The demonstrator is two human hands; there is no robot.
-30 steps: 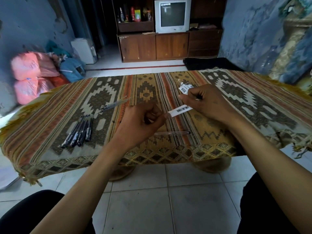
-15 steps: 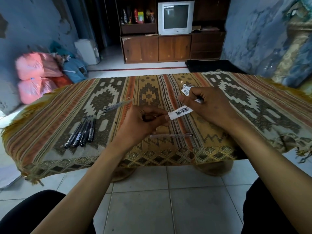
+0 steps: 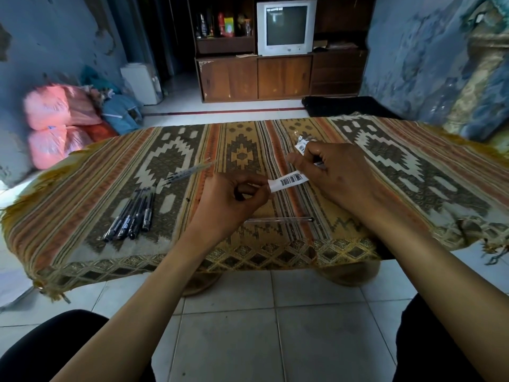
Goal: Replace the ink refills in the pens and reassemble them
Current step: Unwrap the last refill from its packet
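Patterned woven cloth covered the tabletop [image 3: 413,166]. Both hands, left hand [image 3: 228,201] and right hand [image 3: 338,175], pinched a white barcoded refill packet [image 3: 287,181], probably to open it; black capped pens [image 3: 132,216] and a clear pen barrel [image 3: 278,220] waited nearby.

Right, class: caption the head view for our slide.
Both hands, left and right, hold a white barcoded refill packet above a patterned woven tablecloth.

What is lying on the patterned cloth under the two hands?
A clear pen barrel lies on the patterned cloth below the left hand and right hand. Anything directly beneath the palms is covered.
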